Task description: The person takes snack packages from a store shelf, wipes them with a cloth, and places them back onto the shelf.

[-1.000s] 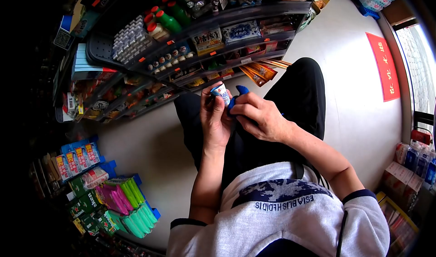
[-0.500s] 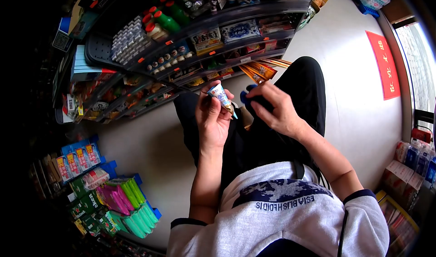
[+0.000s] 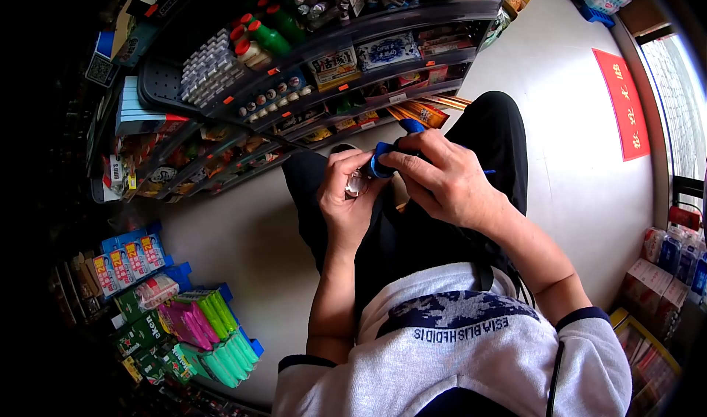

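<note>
My left hand [image 3: 346, 203] is above my lap, fingers wrapped round a small package [image 3: 355, 184], which shows a whitish, shiny end between thumb and fingers. My right hand [image 3: 451, 180] grips a dark blue object [image 3: 382, 161] that looks soft, perhaps a cloth; its exact kind is unclear. One blue part of it touches the package side of my left hand, and another pokes out above the right-hand fingers. Both hands meet between my knees, in front of the black trousers [image 3: 490, 133]. Most of the package is hidden by the fingers.
A curved, tiered shelf [image 3: 346, 86] full of packaged goods and bottles stands ahead. Orange packets [image 3: 423, 114] jut out near my right knee. Boxes and colourful packs [image 3: 213, 343] stand on the floor at left. A red floor mat [image 3: 621, 104] and bottled drinks [image 3: 681, 255] are at right.
My right hand has moved left to meet my left hand, bringing the blue object against it. The package's printed blue-and-white side, visible before, is now turned or covered.
</note>
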The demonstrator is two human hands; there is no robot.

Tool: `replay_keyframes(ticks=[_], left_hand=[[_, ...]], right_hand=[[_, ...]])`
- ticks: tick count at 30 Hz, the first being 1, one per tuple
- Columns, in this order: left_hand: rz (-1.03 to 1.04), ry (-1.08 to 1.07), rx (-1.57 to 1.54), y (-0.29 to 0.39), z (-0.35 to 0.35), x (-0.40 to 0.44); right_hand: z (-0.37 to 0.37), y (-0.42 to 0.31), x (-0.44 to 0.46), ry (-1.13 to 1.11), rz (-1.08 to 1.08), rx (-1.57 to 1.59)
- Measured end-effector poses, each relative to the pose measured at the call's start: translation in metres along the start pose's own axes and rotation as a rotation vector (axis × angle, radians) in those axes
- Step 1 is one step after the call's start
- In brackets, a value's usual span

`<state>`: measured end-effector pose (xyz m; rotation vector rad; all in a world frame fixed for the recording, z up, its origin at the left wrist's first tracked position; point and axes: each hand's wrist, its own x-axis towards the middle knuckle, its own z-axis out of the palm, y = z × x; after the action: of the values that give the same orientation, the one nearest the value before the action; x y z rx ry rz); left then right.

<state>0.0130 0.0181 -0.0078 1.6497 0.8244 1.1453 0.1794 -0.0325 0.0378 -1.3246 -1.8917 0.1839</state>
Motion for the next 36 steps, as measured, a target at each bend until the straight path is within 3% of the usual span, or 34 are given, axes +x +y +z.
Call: replay_keyframes(ticks=[2, 4, 8, 10, 11, 17, 23, 30, 32, 34, 36], left_hand=[[0.245, 0.051, 0.289, 0.004, 0.0, 0.003], [0.3, 0.07, 0.355, 0.004, -0.002, 0.004], [0.44, 0.093, 0.551, 0.003, -0.003, 0.004], [0.426, 0.093, 0.555, 0.004, -0.001, 0.005], [0.377, 0.129, 0.476, 0.004, 0.001, 0.006], [0.135, 0.12, 0.077, 0.003, 0.003, -0.002], [0.186, 0.113, -0.04, 0.0, 0.007, -0.002], [0.294, -0.087, 0.184, 0.015, 0.002, 0.006], [0.248, -0.092, 0.14, 0.012, 0.004, 0.0], [0.042, -0.047, -0.076, 0.016, 0.005, -0.002], [0.037, -0.045, -0.085, 0.013, 0.001, -0.002]], right_hand=[[0.002, -0.005, -0.005, -0.018, 0.041, 0.024], [0.002, -0.006, -0.006, -0.036, 0.081, 0.048], [-0.004, -0.002, -0.006, -0.126, 0.213, 0.43], [-0.007, 0.001, -0.005, -0.131, 0.291, 0.74], [-0.009, 0.001, -0.005, -0.112, 0.321, 0.751], [-0.01, 0.011, -0.01, 0.043, 0.367, 0.551], [-0.017, 0.006, -0.005, 0.188, 0.323, 0.473], [-0.019, -0.005, -0.001, 0.114, 0.125, 0.387], [-0.014, -0.009, -0.001, 0.048, 0.1, 0.292], [-0.016, -0.009, -0.002, -0.005, 0.111, 0.246], [-0.022, -0.006, -0.001, -0.047, 0.125, 0.324]])
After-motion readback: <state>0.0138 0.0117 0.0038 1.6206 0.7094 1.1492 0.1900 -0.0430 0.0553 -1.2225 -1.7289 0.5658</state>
